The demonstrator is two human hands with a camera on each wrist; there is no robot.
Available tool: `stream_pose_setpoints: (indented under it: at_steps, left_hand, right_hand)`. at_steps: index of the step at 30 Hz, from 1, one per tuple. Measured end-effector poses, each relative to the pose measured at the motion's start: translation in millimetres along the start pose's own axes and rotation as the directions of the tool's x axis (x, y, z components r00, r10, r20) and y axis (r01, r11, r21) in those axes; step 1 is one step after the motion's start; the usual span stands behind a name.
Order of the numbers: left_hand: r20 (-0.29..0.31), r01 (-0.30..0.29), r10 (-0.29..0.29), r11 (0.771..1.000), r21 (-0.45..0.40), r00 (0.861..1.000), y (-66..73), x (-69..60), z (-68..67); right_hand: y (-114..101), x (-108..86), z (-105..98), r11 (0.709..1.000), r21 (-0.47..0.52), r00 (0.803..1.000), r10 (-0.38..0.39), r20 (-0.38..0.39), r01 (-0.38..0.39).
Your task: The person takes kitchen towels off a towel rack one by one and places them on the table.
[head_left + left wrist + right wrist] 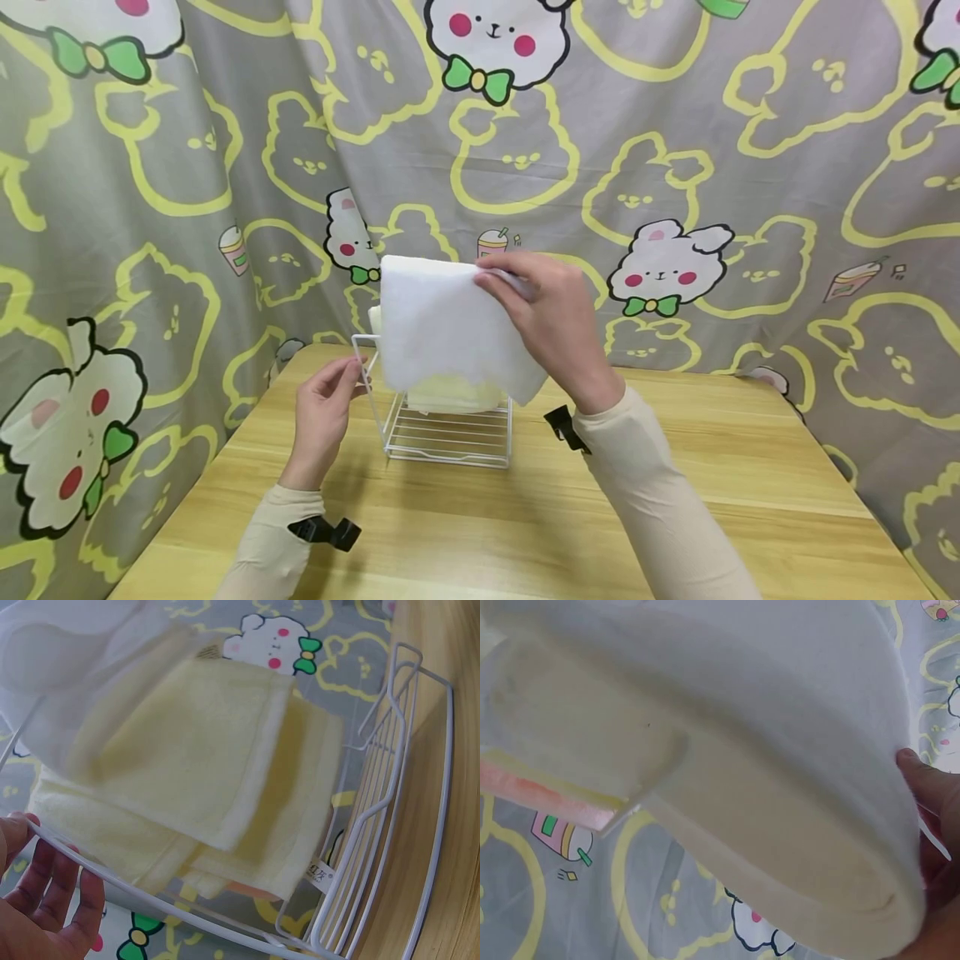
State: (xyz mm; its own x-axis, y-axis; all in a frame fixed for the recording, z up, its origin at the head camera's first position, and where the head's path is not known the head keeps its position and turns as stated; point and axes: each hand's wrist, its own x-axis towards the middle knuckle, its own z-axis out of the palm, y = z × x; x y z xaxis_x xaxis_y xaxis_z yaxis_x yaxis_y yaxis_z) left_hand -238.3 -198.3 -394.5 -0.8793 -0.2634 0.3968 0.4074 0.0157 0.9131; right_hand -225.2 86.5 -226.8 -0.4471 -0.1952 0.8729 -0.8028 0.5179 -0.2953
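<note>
White cloth (442, 325) held up, its top edge pinched in the right hand (558, 329).
The left hand (326, 400) grips the side of the wire rack (427, 457); folded yellow cloths (202, 742) lie between the hands. Likely best: steady the rack on the worktop (780, 467) with that left grip and keep the white cloth's loose lower edge from snagging.

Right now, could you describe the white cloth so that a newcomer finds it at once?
On the wooden table stands a white wire rack. In the head view, the white cloth partly hides it, its top edge pinched by the right hand. Plain white sets it apart from the pale yellow cloth behind it.
</note>
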Motion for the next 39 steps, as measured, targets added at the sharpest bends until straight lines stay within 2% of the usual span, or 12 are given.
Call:
stream_pose_setpoints:
  at_steps: [13, 21, 39]
  left_hand:
    - [0.008, -0.001, 0.001, 1.000, 0.002, 1.000, 0.2, -0.9, -0.6]
    - [0.007, 0.006, -0.006, 1.000, -0.017, 1.000, -0.5, -0.6, -0.7]
    - [0.000, -0.006, 0.006, 1.000, -0.029, 1.000, -2.7, -0.5, -0.6]
  right_hand:
    - [5, -3.5, -15, 0.998, 0.050, 0.999, 0.040, -0.036, -0.038]
    - [10, -11.6, -20, 0.998, 0.040, 0.996, 0.058, -0.073, -0.056]
    - [19, -28.4, -32, 0.990, 0.036, 0.986, 0.142, -0.084, -0.139]
